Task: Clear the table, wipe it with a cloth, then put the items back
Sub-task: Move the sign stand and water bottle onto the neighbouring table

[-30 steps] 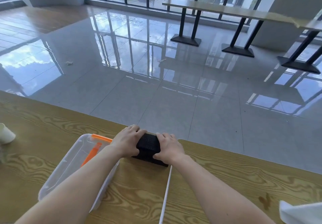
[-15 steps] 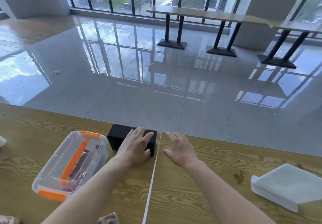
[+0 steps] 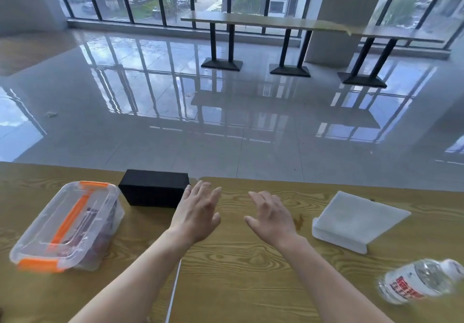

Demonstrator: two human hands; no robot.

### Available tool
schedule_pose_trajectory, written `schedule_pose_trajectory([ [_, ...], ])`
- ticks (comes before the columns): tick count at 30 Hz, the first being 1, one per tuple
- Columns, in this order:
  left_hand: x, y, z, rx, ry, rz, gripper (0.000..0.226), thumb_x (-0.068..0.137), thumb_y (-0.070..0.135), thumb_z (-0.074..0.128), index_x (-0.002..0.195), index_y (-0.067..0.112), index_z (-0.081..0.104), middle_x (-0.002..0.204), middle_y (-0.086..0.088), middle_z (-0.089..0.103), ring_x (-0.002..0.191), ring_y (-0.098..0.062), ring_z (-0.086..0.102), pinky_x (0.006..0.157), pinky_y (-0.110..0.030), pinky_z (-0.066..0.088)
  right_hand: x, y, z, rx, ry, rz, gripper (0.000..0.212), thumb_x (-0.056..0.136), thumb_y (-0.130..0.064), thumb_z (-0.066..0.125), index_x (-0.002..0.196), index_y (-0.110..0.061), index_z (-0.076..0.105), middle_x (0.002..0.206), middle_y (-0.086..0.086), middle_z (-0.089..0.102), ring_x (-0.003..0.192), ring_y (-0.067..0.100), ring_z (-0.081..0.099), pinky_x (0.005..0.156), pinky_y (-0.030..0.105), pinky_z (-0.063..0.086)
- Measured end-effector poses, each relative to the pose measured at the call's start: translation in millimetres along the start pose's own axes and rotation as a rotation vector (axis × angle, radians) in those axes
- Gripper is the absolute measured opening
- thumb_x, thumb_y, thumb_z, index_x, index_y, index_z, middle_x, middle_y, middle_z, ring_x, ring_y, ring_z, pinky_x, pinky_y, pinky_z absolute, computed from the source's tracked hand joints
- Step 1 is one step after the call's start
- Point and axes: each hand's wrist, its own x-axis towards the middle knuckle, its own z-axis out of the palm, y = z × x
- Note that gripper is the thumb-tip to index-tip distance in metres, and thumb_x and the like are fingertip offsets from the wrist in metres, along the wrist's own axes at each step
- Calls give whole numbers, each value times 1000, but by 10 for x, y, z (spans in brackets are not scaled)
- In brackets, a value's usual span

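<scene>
The bench fills the near half of the view, its wood-grain top carrying everything. That suggests the things are being set back rather than cleared, though the frame alone cannot settle it. The clear lidded box with orange clips lies at the left, angled with one short end toward the near edge, and dark contents show dimly through its lid. At the right a white folded pad rests flat, well apart from the box. It may be the wiping cloth, parked out of the way within easy reach, but its material is not sure. The black box stands at the far edge, just beside the clear box's far corner and squared to the bench edge, as a thing put in its place would be. A water bottle lies on its side at the near right, blurred. The left grip is apart, with fingers straight and spread, and its outer fingertips are just beside the black box's right end; contact cannot be told. The right grip is likewise apart and holds nothing, out over bare wood between the black box and the pad. A thin white seam runs from the near edge toward the left wrist.
</scene>
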Motion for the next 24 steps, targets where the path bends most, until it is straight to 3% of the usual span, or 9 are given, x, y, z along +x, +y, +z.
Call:
schedule_pose_trajectory([
  [5, -14, 676, 89, -25, -22, 72, 66, 92, 38, 56, 150, 20, 31, 155, -11, 32, 148, -28, 18, 121, -49, 15, -459, 466, -233, 27, 62, 97, 66, 89, -44, 64, 146, -23, 40, 140, 0, 50, 131, 24, 43, 106, 36, 37],
  [14, 53, 1787, 330, -92, -25, 244, 68, 85, 36, 61, 147, 20, 38, 149, -10, 39, 144, -30, 28, 119, -51, 23, -1391, 1328, -625, 21, 160, 227, 58, 89, -41, 65, 140, -23, 45, 131, -4, 54, 121, 20, 48, 96, 31, 43],
  [19, 224, 2255, 363, -118, 70, 386, 62, 77, 30, 70, 134, 17, 50, 130, -13, 53, 125, -33, 49, 103, -50, 44, -1756, 1667, -879, -16, 297, 274, 56, 79, -27, 79, 131, -19, 58, 121, -1, 65, 114, 24, 60, 89, 35, 52],
  [24, 464, 2679, 303, -113, 138, 473, 60, 79, 29, 72, 134, 14, 52, 133, -16, 52, 127, -35, 48, 103, -49, 45, -1917, 2014, -1263, -58, 459, 325, 51, 78, -16, 80, 126, -17, 63, 118, 1, 67, 107, 26, 62, 81, 38, 54],
])
